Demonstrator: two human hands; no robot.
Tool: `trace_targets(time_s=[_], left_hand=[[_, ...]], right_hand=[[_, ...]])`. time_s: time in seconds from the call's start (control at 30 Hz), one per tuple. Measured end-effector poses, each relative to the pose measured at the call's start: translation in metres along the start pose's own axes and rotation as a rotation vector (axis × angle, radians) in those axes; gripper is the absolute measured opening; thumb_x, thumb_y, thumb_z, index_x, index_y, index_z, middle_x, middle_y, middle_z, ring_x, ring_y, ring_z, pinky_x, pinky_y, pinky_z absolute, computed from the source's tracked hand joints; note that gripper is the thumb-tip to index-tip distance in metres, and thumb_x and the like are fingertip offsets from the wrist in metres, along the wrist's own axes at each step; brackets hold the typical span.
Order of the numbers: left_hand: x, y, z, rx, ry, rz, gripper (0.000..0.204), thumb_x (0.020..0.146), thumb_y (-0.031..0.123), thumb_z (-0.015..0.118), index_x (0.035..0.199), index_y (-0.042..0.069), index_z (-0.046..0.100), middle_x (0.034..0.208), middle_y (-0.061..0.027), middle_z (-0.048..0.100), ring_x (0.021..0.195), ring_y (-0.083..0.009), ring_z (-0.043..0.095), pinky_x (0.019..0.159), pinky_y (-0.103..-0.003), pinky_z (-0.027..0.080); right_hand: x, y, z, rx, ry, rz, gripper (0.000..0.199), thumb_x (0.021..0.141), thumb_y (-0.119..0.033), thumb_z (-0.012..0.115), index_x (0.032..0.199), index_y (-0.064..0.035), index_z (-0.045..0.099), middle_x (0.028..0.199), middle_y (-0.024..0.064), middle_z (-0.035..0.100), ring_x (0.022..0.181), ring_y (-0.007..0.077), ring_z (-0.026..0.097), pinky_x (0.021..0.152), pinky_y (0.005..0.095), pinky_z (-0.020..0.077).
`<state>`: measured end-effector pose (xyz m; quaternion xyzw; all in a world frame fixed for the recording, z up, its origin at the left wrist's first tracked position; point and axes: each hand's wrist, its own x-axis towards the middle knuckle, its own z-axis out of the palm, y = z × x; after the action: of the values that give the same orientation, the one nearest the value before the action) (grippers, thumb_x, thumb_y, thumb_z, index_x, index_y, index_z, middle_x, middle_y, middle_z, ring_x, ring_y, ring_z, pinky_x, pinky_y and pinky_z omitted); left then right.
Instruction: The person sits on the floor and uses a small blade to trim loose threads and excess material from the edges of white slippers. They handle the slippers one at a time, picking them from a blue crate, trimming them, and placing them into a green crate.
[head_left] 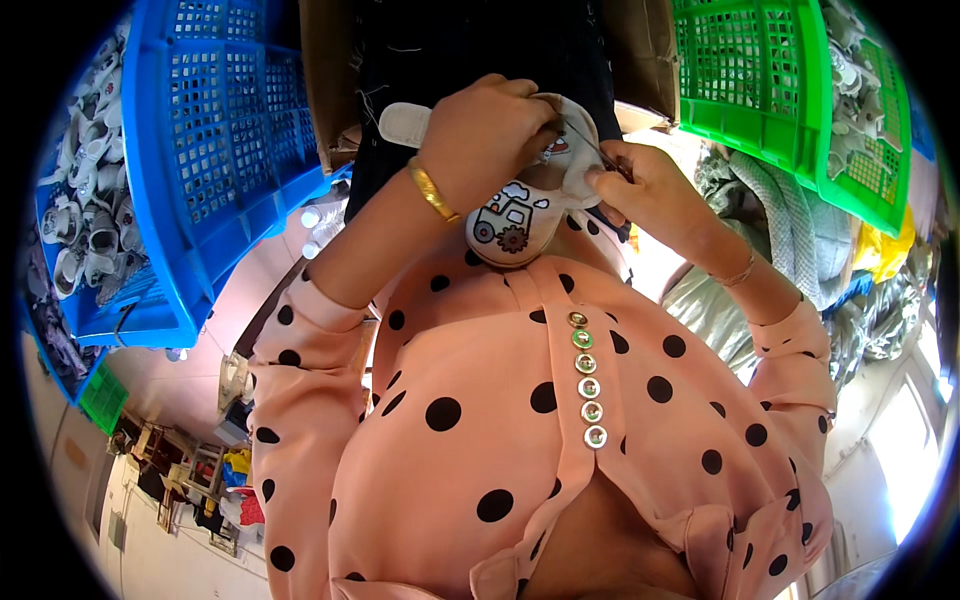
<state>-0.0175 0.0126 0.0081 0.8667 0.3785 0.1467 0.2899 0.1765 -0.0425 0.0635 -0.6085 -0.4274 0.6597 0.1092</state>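
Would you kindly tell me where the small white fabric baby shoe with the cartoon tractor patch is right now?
In the head view, the small white fabric baby shoe with the tractor patch sits top centre, gripped between the left hand and the right hand, between the blue plastic crate and the green plastic crate.

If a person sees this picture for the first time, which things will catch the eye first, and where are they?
At the top centre, the left hand and the right hand grip a small white shoe upper with a cartoon vehicle patch, held close to the chest. Below them a pink blouse with black dots fills the middle. A blue crate stands at the upper left and a green crate at the upper right.
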Motion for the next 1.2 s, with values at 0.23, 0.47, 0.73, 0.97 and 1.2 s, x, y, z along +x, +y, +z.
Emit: trace_targets(time_s=[0.23, 0.47, 0.73, 0.97, 1.2], left_hand=[[0.003, -0.003, 0.004, -0.226, 0.037, -0.065, 0.012, 0.077, 0.012, 0.069, 0.088, 0.007, 0.072, 0.107, -0.0092, 0.068, 0.089, -0.0205, 0.066, 0.075, -0.03, 0.053], [-0.002, -0.04, -0.073, -0.754, 0.328, -0.252, 0.03, 0.09, 0.029, 0.065, 0.109, 0.006, 0.065, 0.114, -0.0105, 0.066, 0.103, -0.0224, 0.063, 0.09, -0.03, 0.048], [-0.012, -0.011, -0.09, 0.17, 0.183, -0.064, 0.043, 0.083, 0.028, 0.069, 0.121, 0.009, 0.059, 0.109, -0.013, 0.066, 0.098, -0.0288, 0.063, 0.088, -0.037, 0.049], [-0.001, -0.008, -0.046, -0.436, 0.147, -0.427, 0.037, 0.082, 0.014, 0.059, 0.113, -0.005, 0.052, 0.09, -0.0211, 0.065, 0.076, -0.0295, 0.066, 0.068, -0.034, 0.052], [-0.029, 0.009, -0.012, -1.028, 0.215, -0.669, 0.025, 0.091, 0.01, 0.05, 0.113, -0.002, 0.049, 0.096, -0.0124, 0.064, 0.081, -0.0141, 0.063, 0.068, -0.023, 0.051]], right_hand=[[-0.001, 0.001, 0.002, 0.057, -0.009, -0.035, 0.02, 0.088, -0.017, 0.053, 0.082, 0.0018, 0.056, 0.061, 0.002, 0.054, 0.055, 0.0065, 0.051, 0.053, 0.0225, 0.0413], [-0.005, -0.005, 0.002, -0.013, 0.013, -0.055, 0.023, 0.091, -0.01, 0.051, 0.103, 0.0089, 0.057, 0.062, 0.0005, 0.052, 0.053, 0.0043, 0.045, 0.049, 0.02, 0.0358], [0.006, -0.023, -0.012, -0.275, 0.106, -0.375, 0.016, 0.087, -0.011, 0.057, 0.083, 0.004, 0.054, 0.057, 0.0092, 0.044, 0.053, 0.0102, 0.038, 0.05, 0.027, 0.0375], [0.024, -0.034, -0.029, -0.412, 0.432, -0.531, 0.024, 0.084, -0.022, 0.07, 0.087, -0.0014, 0.059, 0.059, 0.0081, 0.053, 0.05, 0.0202, 0.046, 0.05, 0.0288, 0.0417], [0.032, -0.02, -0.021, -0.52, 0.622, -0.561, 0.023, 0.083, -0.025, 0.071, 0.095, -0.0071, 0.063, 0.07, 0.0096, 0.065, 0.06, 0.0248, 0.064, 0.055, 0.0305, 0.0479]])
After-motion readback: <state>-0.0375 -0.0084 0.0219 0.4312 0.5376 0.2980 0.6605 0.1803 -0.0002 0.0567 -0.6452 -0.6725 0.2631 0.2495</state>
